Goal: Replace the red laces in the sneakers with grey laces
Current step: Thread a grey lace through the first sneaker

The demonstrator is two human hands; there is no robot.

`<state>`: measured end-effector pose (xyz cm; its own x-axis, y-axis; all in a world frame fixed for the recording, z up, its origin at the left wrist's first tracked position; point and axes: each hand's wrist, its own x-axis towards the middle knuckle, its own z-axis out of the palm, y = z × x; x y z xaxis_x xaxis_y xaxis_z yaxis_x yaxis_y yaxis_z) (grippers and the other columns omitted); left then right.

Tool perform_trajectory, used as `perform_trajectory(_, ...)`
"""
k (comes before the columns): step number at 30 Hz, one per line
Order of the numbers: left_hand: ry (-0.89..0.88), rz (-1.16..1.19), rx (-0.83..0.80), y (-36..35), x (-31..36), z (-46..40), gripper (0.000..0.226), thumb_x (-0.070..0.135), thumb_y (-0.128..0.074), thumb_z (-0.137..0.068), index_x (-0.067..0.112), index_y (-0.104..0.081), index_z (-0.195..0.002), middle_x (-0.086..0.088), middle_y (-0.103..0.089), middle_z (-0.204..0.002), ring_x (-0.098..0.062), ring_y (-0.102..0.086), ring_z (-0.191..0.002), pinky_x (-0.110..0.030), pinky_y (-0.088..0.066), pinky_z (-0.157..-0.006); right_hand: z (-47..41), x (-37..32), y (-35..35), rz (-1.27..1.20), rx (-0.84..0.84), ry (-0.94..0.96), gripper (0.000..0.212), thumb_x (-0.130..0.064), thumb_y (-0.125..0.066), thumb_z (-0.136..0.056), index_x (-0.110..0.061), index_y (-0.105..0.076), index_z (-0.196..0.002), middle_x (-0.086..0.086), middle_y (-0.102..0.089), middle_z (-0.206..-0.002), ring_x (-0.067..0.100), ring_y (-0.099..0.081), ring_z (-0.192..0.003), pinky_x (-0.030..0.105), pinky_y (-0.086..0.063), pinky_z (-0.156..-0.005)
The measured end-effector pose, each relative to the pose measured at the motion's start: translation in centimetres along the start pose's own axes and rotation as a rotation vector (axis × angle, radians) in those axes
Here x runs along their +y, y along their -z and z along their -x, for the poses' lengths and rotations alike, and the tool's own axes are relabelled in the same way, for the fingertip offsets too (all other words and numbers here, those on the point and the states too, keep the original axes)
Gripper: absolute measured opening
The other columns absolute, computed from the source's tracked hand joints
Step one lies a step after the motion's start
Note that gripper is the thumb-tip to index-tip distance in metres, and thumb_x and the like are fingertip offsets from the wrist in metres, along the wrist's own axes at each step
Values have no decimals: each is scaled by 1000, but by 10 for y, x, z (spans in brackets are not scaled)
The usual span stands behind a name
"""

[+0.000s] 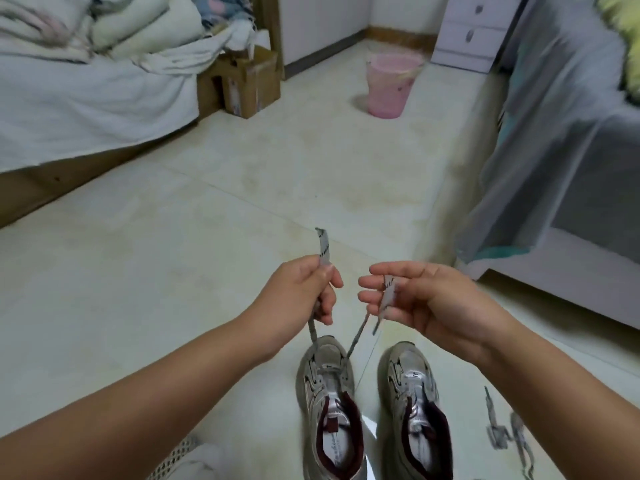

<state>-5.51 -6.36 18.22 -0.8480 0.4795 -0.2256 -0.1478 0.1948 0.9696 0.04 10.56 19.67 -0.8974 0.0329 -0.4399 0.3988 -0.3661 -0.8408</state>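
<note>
Two grey and silver sneakers with dark red lining stand side by side on the floor, the left sneaker point(327, 400) and the right sneaker point(414, 410). A grey lace point(356, 336) runs through the lowest eyelets of the left sneaker, and both its ends rise to my hands. My left hand point(301, 292) grips one end, whose tip sticks up above the fist. My right hand point(415, 299) pinches the other end between thumb and fingers. A second grey lace point(502, 434) lies loose on the floor to the right of the right sneaker. No red lace is visible.
A bed with white bedding point(86, 98) is at the left, with a cardboard box point(249, 84) beside it. A pink bucket point(389, 84) stands further back on the tiled floor. A covered piece of furniture point(554, 168) is at the right, and a drawer unit point(474, 29) at the back.
</note>
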Motion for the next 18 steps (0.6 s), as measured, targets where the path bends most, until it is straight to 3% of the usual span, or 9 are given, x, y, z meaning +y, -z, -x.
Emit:
perform_trajectory(4,-25,11,47,-6,21,9,29,15,-36,-99,13,-57,-79,-2,-53,-55,-12,-55,-47,-18,-49,-53,17,-9,-18,209,13,81,15,-1,-49,-92,0,-63,-86,13,-71,-74,20,-69,-64,28,-58,-65)
perform_trajectory(7,-52,-7,110,-10,32,15,26,16,-42,-96,16,-62,-79,-1,-56,-63,-13,-57,-53,-25,-52,-62,24,-12,-31,330,57,113,29,-18,-44,-97,-5,-62,-79,11,-65,-62,19,-61,-50,29,-54,-56)
perform_trajectory(11,-95,-8,156,-9,40,20,21,17,-51,-93,21,-67,-80,5,-62,-74,-7,-60,-63,-27,-53,-71,27,-14,-46,424,62,191,31,-16,-42,-98,-9,-59,-73,5,-56,-52,16,-51,-43,25,-45,-50)
perform_trajectory(14,-85,51,97,-4,42,21,20,15,-51,-93,11,-70,-86,8,-67,-79,-3,-64,-73,-24,-53,-74,22,-12,-54,456,104,261,32,-13,-43,-97,-11,-60,-70,1,-53,-49,14,-48,-41,22,-43,-48)
perform_trajectory(18,-91,122,94,1,47,18,16,11,-54,-91,7,-70,-87,7,-66,-65,-1,-63,-63,-15,-51,-61,13,-13,-62,428,119,322,30,-12,-47,-95,-6,-62,-71,2,-50,-50,11,-44,-41,21,-41,-47)
